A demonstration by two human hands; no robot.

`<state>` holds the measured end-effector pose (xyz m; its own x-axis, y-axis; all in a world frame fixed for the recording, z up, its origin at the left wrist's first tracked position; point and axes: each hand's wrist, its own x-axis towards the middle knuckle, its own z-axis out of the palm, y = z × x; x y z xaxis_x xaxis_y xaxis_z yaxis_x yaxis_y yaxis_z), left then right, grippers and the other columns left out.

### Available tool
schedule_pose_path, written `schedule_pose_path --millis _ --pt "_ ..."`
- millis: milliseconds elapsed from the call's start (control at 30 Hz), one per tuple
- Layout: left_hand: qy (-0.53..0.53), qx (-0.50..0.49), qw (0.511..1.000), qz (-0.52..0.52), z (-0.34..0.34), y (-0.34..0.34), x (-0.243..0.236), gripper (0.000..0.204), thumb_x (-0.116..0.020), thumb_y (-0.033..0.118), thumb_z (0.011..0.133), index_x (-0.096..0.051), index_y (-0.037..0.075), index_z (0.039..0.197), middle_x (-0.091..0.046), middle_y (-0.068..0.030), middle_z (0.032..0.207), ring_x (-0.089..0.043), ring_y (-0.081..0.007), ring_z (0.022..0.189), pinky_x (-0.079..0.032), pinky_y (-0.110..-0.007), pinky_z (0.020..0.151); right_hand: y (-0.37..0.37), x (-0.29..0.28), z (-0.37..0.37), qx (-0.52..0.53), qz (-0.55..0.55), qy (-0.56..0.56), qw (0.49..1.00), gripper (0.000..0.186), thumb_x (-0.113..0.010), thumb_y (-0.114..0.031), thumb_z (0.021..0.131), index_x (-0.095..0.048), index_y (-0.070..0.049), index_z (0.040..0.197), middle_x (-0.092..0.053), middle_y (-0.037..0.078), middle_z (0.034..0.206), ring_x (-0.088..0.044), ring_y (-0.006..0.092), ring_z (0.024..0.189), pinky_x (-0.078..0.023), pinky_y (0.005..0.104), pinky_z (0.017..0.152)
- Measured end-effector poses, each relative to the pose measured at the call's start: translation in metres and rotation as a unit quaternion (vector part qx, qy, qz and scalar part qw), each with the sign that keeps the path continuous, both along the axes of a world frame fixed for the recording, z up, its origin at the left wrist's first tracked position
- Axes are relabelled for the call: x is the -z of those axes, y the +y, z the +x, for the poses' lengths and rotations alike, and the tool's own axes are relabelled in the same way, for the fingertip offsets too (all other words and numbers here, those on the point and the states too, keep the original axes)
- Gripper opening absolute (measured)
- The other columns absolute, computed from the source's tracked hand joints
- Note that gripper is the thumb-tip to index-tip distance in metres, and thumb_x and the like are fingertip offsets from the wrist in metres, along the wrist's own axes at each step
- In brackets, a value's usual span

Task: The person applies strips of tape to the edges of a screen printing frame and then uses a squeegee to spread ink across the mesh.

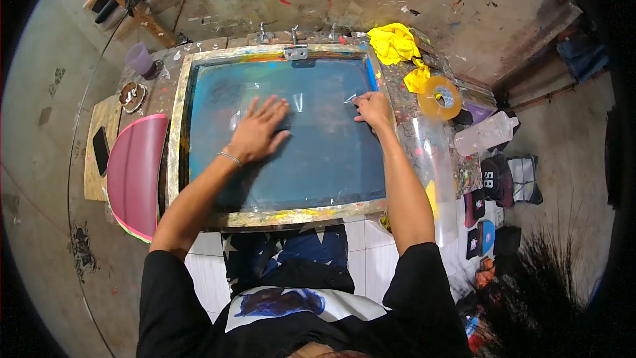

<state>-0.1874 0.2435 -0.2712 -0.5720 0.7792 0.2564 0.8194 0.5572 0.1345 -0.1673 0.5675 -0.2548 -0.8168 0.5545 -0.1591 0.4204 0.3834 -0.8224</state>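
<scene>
A screen-printing frame (176,132) with paint-smeared wooden edges and blue-green mesh (324,166) lies before me. My left hand (260,130) rests on the left-middle of the mesh, palm down with fingers spread. Toward the right edge of the frame, my right hand (373,110) is closed, thumb and fingertips pinching the end of a shiny clear strip (350,99), perhaps tape. How far the strip runs across the mesh is hard to make out. A metal hinge clamp (295,52) grips the frame's far edge.
Right of the frame are a yellow cloth (393,44), a roll of clear tape (439,98) and a whitish plastic bottle (487,134). On the left sit a purple cup (139,59), an ashtray-like dish (132,97), a phone (100,150) and a pink rounded panel (138,176).
</scene>
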Motion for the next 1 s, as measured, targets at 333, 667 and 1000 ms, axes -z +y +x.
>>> schedule_pose_path --millis 333,667,1000 --pt "-0.099 0.012 0.995 -0.011 0.056 0.145 0.001 0.089 -0.037 0.064 0.099 -0.035 -0.011 0.148 -0.033 -0.0272 0.157 -0.027 -0.0364 0.149 -0.019 -0.045 0.124 0.011 -0.003 -0.021 -0.018 0.018 -0.081 0.996 0.029 -0.067 -0.020 0.079 -0.067 0.009 0.076 -0.067 0.015 0.069 -0.067 0.0256 0.052 -0.050 0.0397 0.043" --pt "-0.105 -0.014 0.992 -0.068 0.061 0.154 -0.006 0.095 -0.036 0.066 0.098 -0.029 -0.014 0.149 -0.028 -0.0304 0.158 -0.024 -0.0401 0.150 -0.020 -0.046 0.123 -0.011 -0.011 -0.063 -0.058 -0.003 -0.085 0.995 0.027 -0.060 -0.015 0.080 -0.066 0.010 0.071 -0.068 0.021 0.068 -0.066 0.0283 0.050 -0.051 0.0408 0.047" --pt "-0.106 -0.014 0.993 -0.039 0.061 0.155 0.002 0.094 -0.045 0.062 0.095 -0.035 -0.017 0.144 -0.033 -0.0337 0.154 -0.028 -0.0435 0.147 -0.023 -0.048 0.122 -0.052 -0.038 -0.095 -0.152 0.161 -0.142 0.965 0.031 -0.063 -0.018 0.080 -0.073 0.008 0.093 -0.073 0.027 0.095 -0.072 0.0407 0.089 -0.057 0.0461 0.084"
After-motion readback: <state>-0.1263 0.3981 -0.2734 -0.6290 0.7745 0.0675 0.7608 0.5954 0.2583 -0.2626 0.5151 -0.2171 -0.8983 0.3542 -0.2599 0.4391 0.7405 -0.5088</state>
